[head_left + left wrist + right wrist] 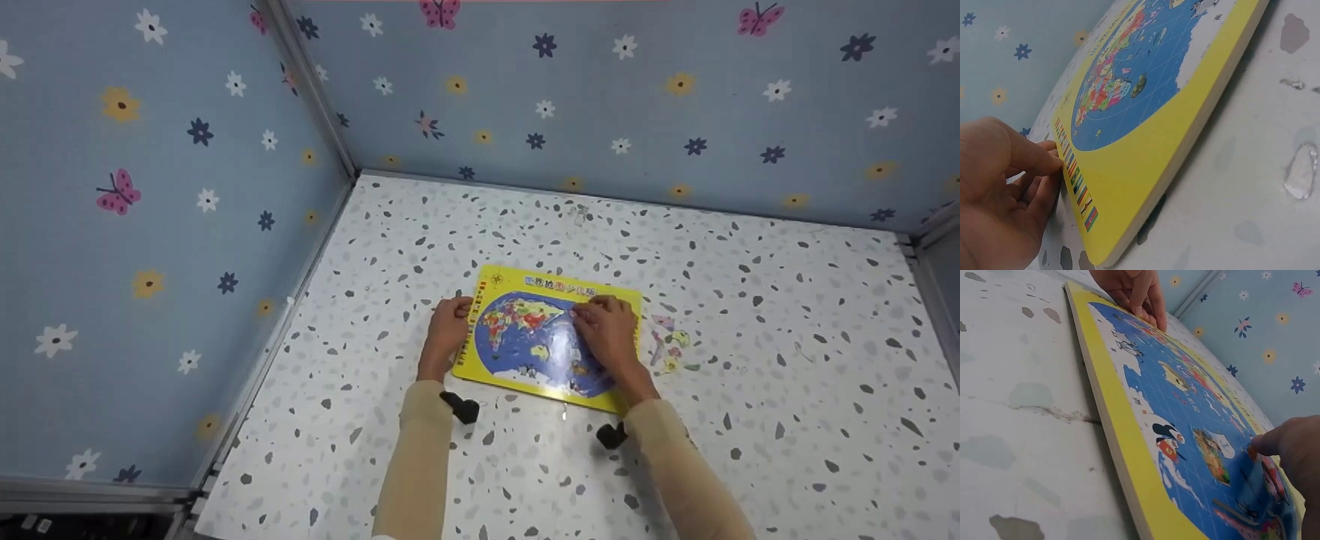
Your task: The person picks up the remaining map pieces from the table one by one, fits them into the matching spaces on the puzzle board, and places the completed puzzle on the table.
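Note:
A yellow-bordered world map puzzle board point(551, 390) lies flat on the speckled table, its blue map carrying coloured continents and animal pictures. At the board's left border my left hand point(448, 326) pinches the edge, thumb on the flag strip point(1075, 177) and the other fingers curled beside and below. Over the upper right of the map, my right hand point(609, 334) bends its fingers and thumb together at the surface. A small puzzle piece point(1252, 451) shows at the thumb tip, mostly hidden by the hand. The right wrist view also shows the left hand point(1137, 295) at the far edge.
Several loose puzzle pieces point(670, 343) lie just right of the board. Blue flowered panels point(600, 97) stand behind the table point(787, 420) and along its left side. A black wrist camera point(461, 407) is strapped below the left hand, another point(611, 435) below the right.

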{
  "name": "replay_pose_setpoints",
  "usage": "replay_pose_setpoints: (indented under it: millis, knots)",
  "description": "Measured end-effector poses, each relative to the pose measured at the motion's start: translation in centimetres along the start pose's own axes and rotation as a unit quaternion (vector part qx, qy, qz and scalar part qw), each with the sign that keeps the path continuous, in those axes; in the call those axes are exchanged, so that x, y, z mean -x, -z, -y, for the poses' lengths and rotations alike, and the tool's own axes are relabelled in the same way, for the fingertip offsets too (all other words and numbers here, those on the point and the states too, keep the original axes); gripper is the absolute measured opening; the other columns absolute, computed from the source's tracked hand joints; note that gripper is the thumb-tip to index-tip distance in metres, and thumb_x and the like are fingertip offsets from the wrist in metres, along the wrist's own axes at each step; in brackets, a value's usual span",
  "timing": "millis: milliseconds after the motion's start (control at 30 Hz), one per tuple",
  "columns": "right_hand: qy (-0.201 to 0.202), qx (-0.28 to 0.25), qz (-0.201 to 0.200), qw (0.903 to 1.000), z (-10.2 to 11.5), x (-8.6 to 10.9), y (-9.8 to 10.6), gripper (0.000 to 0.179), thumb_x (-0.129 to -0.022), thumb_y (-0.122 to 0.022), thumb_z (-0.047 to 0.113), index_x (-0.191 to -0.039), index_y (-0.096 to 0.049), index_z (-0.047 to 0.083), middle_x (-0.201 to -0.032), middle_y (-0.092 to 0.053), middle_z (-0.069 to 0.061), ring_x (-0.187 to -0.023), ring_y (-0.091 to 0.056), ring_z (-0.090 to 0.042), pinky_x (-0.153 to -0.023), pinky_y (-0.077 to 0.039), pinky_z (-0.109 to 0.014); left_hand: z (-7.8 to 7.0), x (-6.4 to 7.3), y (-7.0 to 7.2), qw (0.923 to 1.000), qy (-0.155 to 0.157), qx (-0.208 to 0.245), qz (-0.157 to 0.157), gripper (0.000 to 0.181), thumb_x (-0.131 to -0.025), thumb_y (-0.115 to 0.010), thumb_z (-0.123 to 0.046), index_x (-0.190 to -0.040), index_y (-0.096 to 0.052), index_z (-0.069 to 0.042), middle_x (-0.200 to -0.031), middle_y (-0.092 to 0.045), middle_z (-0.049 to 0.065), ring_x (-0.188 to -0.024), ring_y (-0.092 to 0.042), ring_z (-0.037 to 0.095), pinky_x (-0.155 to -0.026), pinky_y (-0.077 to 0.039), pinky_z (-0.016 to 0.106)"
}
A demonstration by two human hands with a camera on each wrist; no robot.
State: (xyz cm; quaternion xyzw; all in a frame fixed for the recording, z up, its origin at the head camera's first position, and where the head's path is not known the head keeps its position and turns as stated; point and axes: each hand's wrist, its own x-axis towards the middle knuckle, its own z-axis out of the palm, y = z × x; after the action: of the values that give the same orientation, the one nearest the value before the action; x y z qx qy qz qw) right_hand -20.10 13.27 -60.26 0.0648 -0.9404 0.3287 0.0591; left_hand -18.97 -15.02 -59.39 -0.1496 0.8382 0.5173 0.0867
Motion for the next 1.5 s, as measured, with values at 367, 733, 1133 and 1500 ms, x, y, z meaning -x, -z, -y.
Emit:
replay_pose_setpoints:
  millis: [367, 733, 1133, 1500]
  knots:
    - [0.075, 0.076, 0.019, 0.9941, -0.2, 1.3, 0.9, 0.028, -0.092, -0.063, 0.029, -0.119, -0.069, 0.024, -0.137, -0.05, -0.009, -0.127, -0.034, -0.034, -0.103, -0.021, -0.054, -0.3, 0.0, -0.1, 0.9995, 0.023, 0.019, -0.008, 0.04, -0.094, -0.04, 0.0, -0.129, -0.057, -0.01, -0.117, -0.054, 0.005, -0.108, -0.051, 0.018, -0.1, -0.042, 0.036]
    - [0.084, 0.128, 0.048, 0.9871, -0.5, 1.9, 0.9, 0.04, -0.095, -0.056, 0.035, -0.133, -0.059, 0.024, -0.146, -0.043, -0.008, -0.133, -0.03, -0.036, -0.108, -0.018, -0.054, -0.3, -0.1, -0.3, 0.9997, 0.02, 0.005, -0.017, 0.039, -0.095, -0.042, -0.002, -0.128, -0.059, -0.01, -0.115, -0.052, 0.006, -0.101, -0.05, 0.019, -0.096, -0.042, 0.035]
    - [0.089, 0.15, 0.049, 0.9835, -0.3, 2.0, 0.9, 0.038, -0.096, -0.055, 0.036, -0.133, -0.059, 0.027, -0.147, -0.041, -0.007, -0.134, -0.028, -0.035, -0.11, -0.016, -0.054, -0.4, 0.1, -0.3, 0.9993, 0.029, 0.015, -0.018, 0.043, -0.093, -0.039, 0.002, -0.129, -0.058, -0.011, -0.114, -0.051, 0.005, -0.102, -0.048, 0.018, -0.097, -0.042, 0.035]
    - [0.095, 0.095, -0.003, 0.9909, -0.5, 1.9, 0.7, 0.032, -0.093, -0.061, 0.025, -0.124, -0.065, 0.022, -0.14, -0.05, -0.009, -0.128, -0.038, -0.036, -0.102, -0.026, -0.053, 0.0, 0.0, -0.1, 0.9999, 0.013, 0.003, -0.011, 0.044, -0.092, -0.037, 0.002, -0.13, -0.058, -0.011, -0.118, -0.052, 0.006, -0.104, -0.049, 0.019, -0.097, -0.041, 0.036]
